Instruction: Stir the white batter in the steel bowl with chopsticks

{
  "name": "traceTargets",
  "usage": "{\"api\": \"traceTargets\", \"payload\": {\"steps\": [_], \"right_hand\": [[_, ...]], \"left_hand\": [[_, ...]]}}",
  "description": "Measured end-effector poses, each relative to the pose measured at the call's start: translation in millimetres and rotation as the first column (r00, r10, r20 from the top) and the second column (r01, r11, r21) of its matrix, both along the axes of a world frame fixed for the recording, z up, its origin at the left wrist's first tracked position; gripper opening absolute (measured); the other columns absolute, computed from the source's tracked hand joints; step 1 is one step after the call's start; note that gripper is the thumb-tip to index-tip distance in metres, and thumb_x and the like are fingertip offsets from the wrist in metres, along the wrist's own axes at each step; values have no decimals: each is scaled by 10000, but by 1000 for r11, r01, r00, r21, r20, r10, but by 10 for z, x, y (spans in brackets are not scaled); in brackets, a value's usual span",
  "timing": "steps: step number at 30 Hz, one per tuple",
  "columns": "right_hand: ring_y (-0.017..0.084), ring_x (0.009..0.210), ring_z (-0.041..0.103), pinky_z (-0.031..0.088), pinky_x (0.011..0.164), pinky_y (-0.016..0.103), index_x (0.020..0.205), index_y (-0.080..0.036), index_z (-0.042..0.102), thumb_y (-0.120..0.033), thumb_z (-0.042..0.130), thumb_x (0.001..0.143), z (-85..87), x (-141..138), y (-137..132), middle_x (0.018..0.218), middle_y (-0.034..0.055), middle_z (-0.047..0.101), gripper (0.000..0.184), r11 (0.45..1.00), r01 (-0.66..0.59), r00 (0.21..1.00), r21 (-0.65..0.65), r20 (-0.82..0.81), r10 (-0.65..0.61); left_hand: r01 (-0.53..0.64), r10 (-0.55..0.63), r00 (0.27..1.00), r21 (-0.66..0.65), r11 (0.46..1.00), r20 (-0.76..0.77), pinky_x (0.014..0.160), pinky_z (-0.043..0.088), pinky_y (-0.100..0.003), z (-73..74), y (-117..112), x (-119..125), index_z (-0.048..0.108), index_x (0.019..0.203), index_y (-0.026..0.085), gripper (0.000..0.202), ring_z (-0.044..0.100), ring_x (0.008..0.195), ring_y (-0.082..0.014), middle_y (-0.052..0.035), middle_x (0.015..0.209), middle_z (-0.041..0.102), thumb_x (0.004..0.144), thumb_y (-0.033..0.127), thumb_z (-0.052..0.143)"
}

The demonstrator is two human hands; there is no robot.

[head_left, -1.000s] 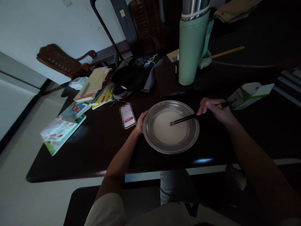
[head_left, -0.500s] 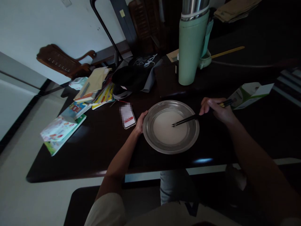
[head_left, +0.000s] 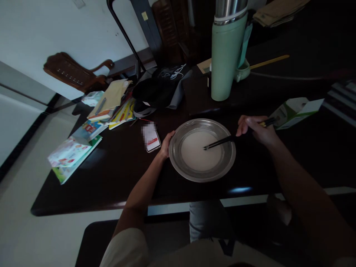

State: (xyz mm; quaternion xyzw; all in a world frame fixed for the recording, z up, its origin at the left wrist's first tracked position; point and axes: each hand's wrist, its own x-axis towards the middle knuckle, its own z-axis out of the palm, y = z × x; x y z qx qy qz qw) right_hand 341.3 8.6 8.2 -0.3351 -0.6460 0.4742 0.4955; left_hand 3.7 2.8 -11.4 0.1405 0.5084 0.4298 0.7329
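Note:
A round metal bowl (head_left: 202, 177) stands on the dark table, with a whitish liquid (head_left: 198, 157) inside it. My left hand (head_left: 167, 144) is closed on the bowl's left rim, thumb on top and the other fingers mostly hidden behind the wall. To the right of the bowl, my right hand (head_left: 257, 128) grips a pair of dark chopsticks (head_left: 221, 141). They slant down to the left over the rim, and their tips are over the middle of the liquid. Whether the tips touch its surface I cannot tell.
A phone (head_left: 152, 139) lies left of the bowl. Beyond stands a tall green thermos (head_left: 226, 55). An opened carton (head_left: 296, 111) is beyond my right hand. Books (head_left: 73, 150) and a black bag (head_left: 158, 92) occupy the left side. The table's front edge (head_left: 111, 205) is near me.

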Motion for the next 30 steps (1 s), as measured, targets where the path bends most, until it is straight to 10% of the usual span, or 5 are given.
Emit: {"api": "traceTargets", "payload": {"steps": [6, 12, 19, 26, 30], "right_hand": [[191, 672, 631, 479, 682, 353, 602, -217, 654, -517, 580, 865, 30, -80, -52, 682, 50, 691, 407, 982, -188, 979, -33, 76, 190], [170, 680, 627, 449, 720, 338, 606, -195, 649, -419, 562, 912, 11, -29, -13, 668, 47, 682, 388, 1000, -24, 1000, -5, 6, 24], [186, 683, 625, 466, 707, 357, 603, -209, 645, -488, 575, 882, 25, -71, -51, 692, 56, 696, 400, 983, -175, 982, -48, 63, 178], [192, 658, 637, 475, 702, 364, 596, -233, 657, -469, 578, 886, 8, -41, -5, 657, 33, 683, 382, 999, 33, 999, 0, 32, -33], [188, 565, 588, 456, 636, 368, 548, -231, 625, -471, 535, 910, 3, -4, -8, 569, 31, 662, 443, 999, -50, 998, -3, -31, 49]], "left_hand": [[-11, 11, 1000, -12, 1000, 3, 727, 550, -324, -5, 8, -5, 695, 925, 116, 315, 698, 727, -225, -61, 690, 709, 861, 361, 508], [-26, 26, 1000, -35, 999, 1, 738, 552, -334, -14, 3, -4, 692, 973, 123, 344, 700, 736, -226, -58, 695, 713, 888, 358, 456], [-35, 34, 999, -41, 999, -7, 723, 555, -328, 28, -1, 13, 695, 938, 119, 331, 698, 720, -223, -62, 683, 710, 887, 345, 458], [-5, 5, 1000, -16, 1000, 0, 737, 550, -326, 16, -2, 12, 699, 961, 133, 322, 700, 747, -229, -57, 724, 721, 859, 376, 514], [1, -2, 1000, -19, 1000, -20, 712, 551, -328, 18, -4, 8, 697, 945, 125, 327, 696, 720, -227, -56, 703, 714, 854, 380, 514]]}}
